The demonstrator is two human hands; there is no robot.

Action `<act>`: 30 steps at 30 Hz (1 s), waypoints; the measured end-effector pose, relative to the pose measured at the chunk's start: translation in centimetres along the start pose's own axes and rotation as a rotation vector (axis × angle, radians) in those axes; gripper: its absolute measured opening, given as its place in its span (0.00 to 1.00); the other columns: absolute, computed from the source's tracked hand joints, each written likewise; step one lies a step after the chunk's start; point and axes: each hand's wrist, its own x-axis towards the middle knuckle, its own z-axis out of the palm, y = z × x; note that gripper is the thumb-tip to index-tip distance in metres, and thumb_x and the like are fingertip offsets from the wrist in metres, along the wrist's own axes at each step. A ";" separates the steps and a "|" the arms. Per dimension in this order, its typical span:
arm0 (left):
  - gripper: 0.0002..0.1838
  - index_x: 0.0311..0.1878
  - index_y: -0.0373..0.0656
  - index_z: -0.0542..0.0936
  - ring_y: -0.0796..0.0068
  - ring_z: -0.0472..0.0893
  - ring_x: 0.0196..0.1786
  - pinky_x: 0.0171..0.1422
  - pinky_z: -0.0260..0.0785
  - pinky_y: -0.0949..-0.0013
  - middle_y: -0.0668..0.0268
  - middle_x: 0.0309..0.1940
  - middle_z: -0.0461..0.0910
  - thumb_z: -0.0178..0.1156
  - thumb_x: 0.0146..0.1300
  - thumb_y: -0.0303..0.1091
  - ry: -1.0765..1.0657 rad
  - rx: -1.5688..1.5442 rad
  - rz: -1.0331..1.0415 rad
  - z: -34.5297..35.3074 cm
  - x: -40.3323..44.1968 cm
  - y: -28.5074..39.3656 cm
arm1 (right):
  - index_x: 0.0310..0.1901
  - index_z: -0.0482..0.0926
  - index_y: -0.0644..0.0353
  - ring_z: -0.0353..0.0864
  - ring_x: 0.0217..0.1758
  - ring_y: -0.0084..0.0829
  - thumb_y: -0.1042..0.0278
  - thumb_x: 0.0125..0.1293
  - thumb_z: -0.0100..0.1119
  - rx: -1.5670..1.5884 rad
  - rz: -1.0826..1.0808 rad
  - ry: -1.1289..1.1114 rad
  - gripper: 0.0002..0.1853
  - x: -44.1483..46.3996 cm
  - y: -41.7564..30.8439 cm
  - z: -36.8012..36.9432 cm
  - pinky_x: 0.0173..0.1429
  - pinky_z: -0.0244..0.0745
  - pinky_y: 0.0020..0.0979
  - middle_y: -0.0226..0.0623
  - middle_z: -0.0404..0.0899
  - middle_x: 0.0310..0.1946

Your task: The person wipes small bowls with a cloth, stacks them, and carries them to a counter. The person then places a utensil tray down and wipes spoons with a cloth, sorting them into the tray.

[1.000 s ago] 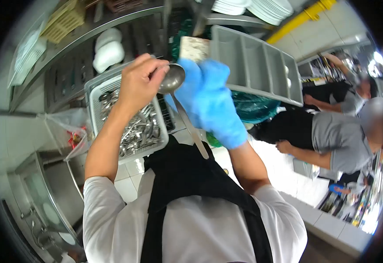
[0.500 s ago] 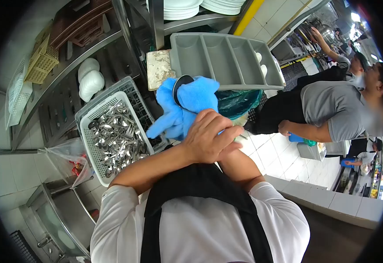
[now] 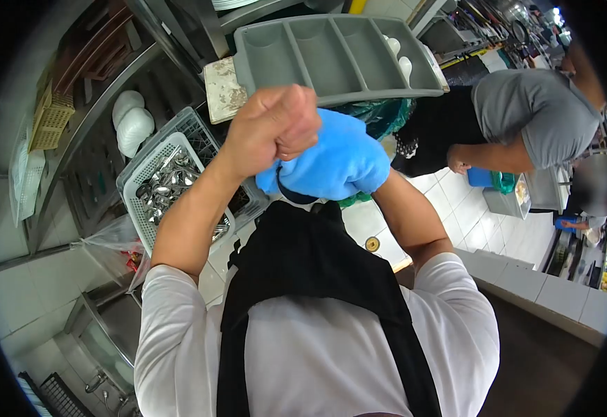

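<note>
My left hand point(image 3: 276, 128) is curled into a fist, raised just left of the blue cloth point(image 3: 335, 156). What its fingers hold, if anything, is hidden. The fluffy cloth bunches over my right hand, whose fingers are out of sight inside it. Below the cloth peeks the dark curved edge of a black round object point(image 3: 296, 195); its kind cannot be made out. Ahead lies a grey cutlery tray point(image 3: 328, 59) with long compartments, where white spoons point(image 3: 405, 68) sit in the rightmost one.
At left, a white perforated basket point(image 3: 140, 215) full of metal cutlery point(image 3: 171, 184) sits on a grey crate point(image 3: 196, 118). White bowls point(image 3: 135, 132) rest on a metal shelf. A co-worker in a grey shirt point(image 3: 526, 104) stands at right. A steel sink point(image 3: 102, 333) is lower left.
My hands have separated: the left has risen off the right as a fist. The cloth has shifted right over my right hand, and the black object is now mostly covered.
</note>
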 end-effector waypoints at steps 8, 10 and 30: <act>0.27 0.24 0.47 0.62 0.86 0.49 0.16 0.18 0.40 0.78 0.77 0.14 0.53 0.36 0.78 0.55 0.109 -0.229 0.023 -0.2 0.1 -0.9 | 0.43 0.84 0.54 0.77 0.59 0.42 0.60 0.50 0.67 0.074 -0.224 0.126 0.17 -1.8 1.1 0.1 0.59 0.76 0.35 0.41 0.81 0.49; 0.27 0.25 0.45 0.63 0.84 0.51 0.17 0.19 0.42 0.75 0.75 0.15 0.54 0.36 0.78 0.55 0.175 -0.222 0.131 0.1 0.0 -1.2 | 0.45 0.83 0.56 0.77 0.59 0.43 0.61 0.51 0.67 0.218 -0.256 0.273 0.18 -2.5 3.0 1.5 0.60 0.74 0.36 0.43 0.80 0.50; 0.08 0.33 0.49 0.82 0.58 0.76 0.58 0.70 0.59 0.43 0.62 0.48 0.78 0.71 0.51 0.38 0.105 1.290 0.567 6.4 5.4 -12.9 | 0.67 0.65 0.61 0.64 0.71 0.38 0.64 0.70 0.54 0.410 -0.018 0.489 0.26 -12.8 10.2 1.8 0.74 0.60 0.37 0.43 0.65 0.66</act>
